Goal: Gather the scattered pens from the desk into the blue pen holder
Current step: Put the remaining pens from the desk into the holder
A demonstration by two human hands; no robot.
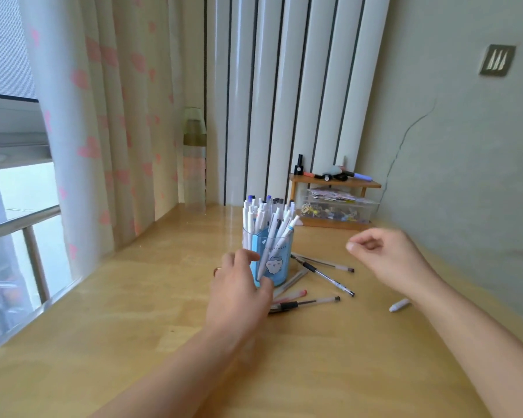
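Note:
The blue pen holder point(273, 257) stands upright mid-desk, packed with several white pens point(261, 215). My left hand point(239, 285) wraps around its near left side, fingers and thumb on the wall. Several clear gel pens point(323, 274) lie scattered on the wood right of the holder; a red-tipped pen point(293, 295) and a black-grip pen point(305, 303) lie closer to me. A white pen point(399, 305) pokes out from under my right forearm. My right hand point(387, 257) hovers above the desk to the right, fingers loosely curled, holding nothing.
A small wooden shelf point(334, 184) with bottles and markers stands at the back right over a clear box point(337, 209) of clips. A clear bottle point(194, 158) stands by the curtain. The wall runs along the right, the window along the left.

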